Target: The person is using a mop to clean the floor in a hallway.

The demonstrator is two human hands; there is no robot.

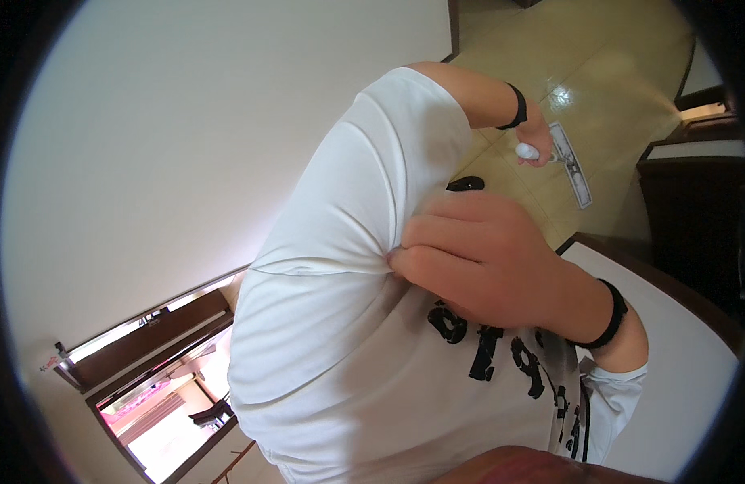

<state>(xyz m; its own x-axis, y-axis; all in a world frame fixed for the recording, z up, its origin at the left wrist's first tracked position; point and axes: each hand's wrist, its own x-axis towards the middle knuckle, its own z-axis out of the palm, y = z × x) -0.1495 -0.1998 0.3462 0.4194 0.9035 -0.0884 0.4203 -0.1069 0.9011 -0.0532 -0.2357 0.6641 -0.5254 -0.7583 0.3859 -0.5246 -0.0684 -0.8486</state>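
My left hand grips the white handle of a flat mop near its top end. The mop's long, narrow head lies on the tiled floor beyond that hand. Across my chest, my right hand pinches a fold of my white T-shirt near the left sleeve, gathering the cloth into creases. The tip of its thumb is mostly hidden behind the fingers. Both wrists wear a black band. Dark lettering on the shirt front is partly covered by my right hand.
Glossy beige tiles cover the floor, where a black shoe shows beside my sleeve. A pale wall fills the left. Dark wooden furniture stands at right, above a white panel with dark trim. A bright framed opening lies lower left.
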